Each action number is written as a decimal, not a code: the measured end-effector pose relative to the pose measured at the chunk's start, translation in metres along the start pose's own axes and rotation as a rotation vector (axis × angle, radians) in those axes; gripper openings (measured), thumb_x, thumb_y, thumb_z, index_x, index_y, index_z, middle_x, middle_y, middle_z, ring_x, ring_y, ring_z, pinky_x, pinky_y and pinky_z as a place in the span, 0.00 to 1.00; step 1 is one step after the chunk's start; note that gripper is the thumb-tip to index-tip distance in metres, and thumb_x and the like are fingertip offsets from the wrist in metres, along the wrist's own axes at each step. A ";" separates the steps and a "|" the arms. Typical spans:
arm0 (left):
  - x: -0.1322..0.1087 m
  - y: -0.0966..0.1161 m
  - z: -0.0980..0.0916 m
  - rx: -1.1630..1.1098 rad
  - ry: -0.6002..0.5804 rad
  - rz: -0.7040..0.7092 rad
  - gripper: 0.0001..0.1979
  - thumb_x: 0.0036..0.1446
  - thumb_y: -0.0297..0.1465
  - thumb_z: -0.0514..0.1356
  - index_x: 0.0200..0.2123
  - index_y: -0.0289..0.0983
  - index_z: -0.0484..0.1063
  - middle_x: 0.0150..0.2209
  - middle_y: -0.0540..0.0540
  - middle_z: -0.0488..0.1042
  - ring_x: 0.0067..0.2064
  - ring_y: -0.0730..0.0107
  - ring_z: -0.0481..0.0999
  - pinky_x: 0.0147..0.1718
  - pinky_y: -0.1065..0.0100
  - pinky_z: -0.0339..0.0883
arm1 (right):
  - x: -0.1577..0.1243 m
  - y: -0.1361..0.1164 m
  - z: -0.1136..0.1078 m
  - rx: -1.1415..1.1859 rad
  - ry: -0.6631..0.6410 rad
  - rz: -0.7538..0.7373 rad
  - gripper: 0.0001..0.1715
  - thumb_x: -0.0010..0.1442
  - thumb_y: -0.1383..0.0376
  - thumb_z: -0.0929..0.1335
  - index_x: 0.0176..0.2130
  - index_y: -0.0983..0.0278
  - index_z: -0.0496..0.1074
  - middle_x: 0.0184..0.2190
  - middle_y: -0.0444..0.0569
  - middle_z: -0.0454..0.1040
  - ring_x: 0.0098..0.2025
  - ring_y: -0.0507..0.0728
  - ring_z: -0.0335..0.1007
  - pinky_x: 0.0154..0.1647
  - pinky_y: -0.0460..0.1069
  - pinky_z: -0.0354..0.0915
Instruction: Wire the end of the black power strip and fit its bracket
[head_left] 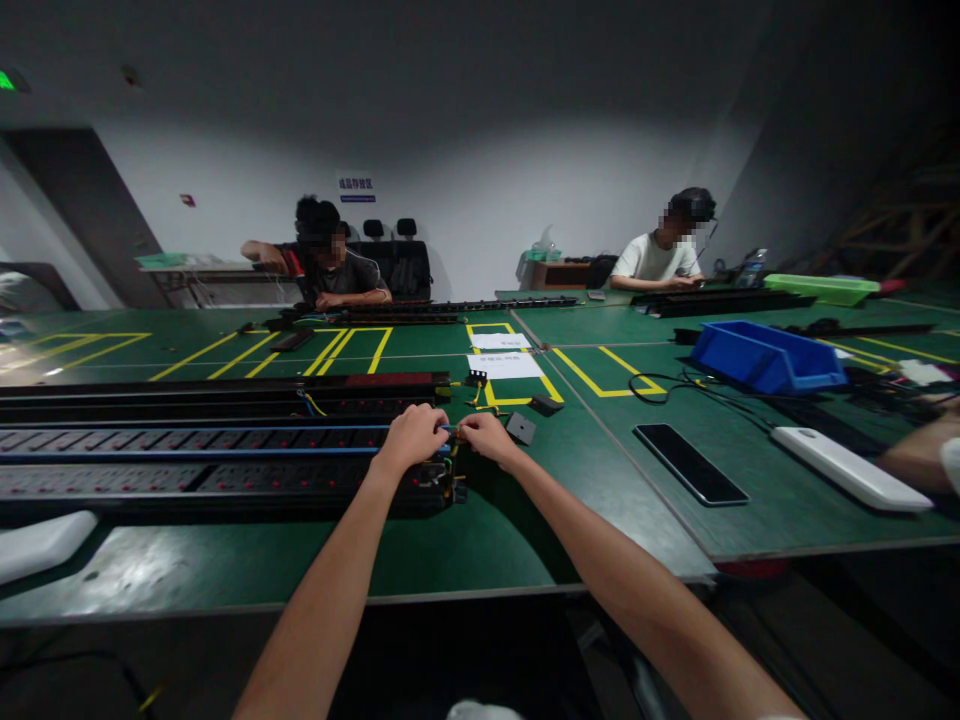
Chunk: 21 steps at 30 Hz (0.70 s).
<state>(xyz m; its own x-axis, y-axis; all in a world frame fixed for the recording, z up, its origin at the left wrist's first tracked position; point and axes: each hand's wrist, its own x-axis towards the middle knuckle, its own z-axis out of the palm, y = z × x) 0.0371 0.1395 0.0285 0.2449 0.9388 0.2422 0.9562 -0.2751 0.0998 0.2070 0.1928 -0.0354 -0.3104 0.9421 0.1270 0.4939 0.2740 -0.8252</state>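
Several long black strips with rows of sockets lie side by side on the green table (247, 560), reaching in from the left edge. My left hand (414, 437) is closed around the right end of the blue-edged strip (285, 440). Just right of that end, the fingers of my right hand (486, 437) are pinched together at small wires; what lies between the fingertips is too small to make out. Yellow-green wires (453, 480) stick out at the ends of the strips. A small dark square piece (520, 429) lies right beside my right hand.
A black phone (690, 464), a white case-like object (847, 468), cables and a blue bin (769, 356) are on the right. Labelled papers (504, 366) lie beyond my hands. Two people sit across the table; another person's arm enters at the right edge.
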 end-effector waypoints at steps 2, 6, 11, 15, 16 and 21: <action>0.000 -0.001 0.000 -0.003 -0.004 0.006 0.12 0.58 0.32 0.57 0.42 0.43 0.79 0.43 0.44 0.77 0.47 0.59 0.76 0.46 0.65 0.69 | 0.000 0.000 0.000 0.005 0.004 -0.001 0.12 0.55 0.68 0.64 0.29 0.66 0.78 0.24 0.45 0.75 0.24 0.50 0.66 0.25 0.42 0.57; 0.001 -0.002 0.002 -0.001 -0.015 0.015 0.13 0.59 0.33 0.56 0.43 0.44 0.78 0.43 0.44 0.76 0.47 0.58 0.75 0.46 0.64 0.69 | 0.000 0.000 0.000 0.012 0.004 -0.006 0.12 0.55 0.68 0.64 0.29 0.66 0.78 0.24 0.45 0.75 0.24 0.50 0.66 0.25 0.43 0.56; 0.001 -0.001 0.002 0.001 -0.016 0.011 0.12 0.59 0.33 0.56 0.42 0.44 0.78 0.43 0.44 0.76 0.47 0.58 0.75 0.45 0.64 0.70 | 0.001 0.001 0.000 0.012 -0.004 -0.005 0.13 0.55 0.67 0.64 0.30 0.66 0.78 0.24 0.45 0.75 0.24 0.50 0.66 0.25 0.43 0.57; 0.000 -0.002 0.001 -0.010 -0.003 0.006 0.12 0.58 0.33 0.56 0.42 0.43 0.78 0.42 0.44 0.77 0.46 0.59 0.76 0.45 0.65 0.70 | 0.000 0.001 0.000 0.013 0.002 -0.011 0.12 0.55 0.67 0.64 0.30 0.66 0.78 0.24 0.45 0.75 0.24 0.50 0.66 0.25 0.43 0.57; 0.000 -0.002 0.001 -0.014 0.000 0.007 0.12 0.58 0.33 0.56 0.41 0.43 0.79 0.42 0.44 0.77 0.46 0.59 0.76 0.45 0.65 0.70 | 0.001 0.001 0.000 0.013 0.001 -0.011 0.12 0.55 0.67 0.64 0.30 0.66 0.78 0.24 0.45 0.74 0.24 0.50 0.66 0.25 0.43 0.57; 0.001 -0.002 0.002 -0.016 0.000 0.004 0.12 0.58 0.33 0.57 0.41 0.43 0.79 0.42 0.44 0.77 0.46 0.59 0.76 0.45 0.65 0.70 | 0.001 0.002 0.001 -0.004 -0.002 -0.008 0.13 0.56 0.67 0.64 0.30 0.66 0.78 0.23 0.45 0.74 0.24 0.50 0.66 0.25 0.43 0.57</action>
<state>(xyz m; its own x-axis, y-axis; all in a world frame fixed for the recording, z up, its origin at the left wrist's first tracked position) 0.0354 0.1415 0.0265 0.2488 0.9375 0.2431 0.9526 -0.2823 0.1138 0.2070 0.1944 -0.0372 -0.3160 0.9394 0.1327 0.4943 0.2824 -0.8221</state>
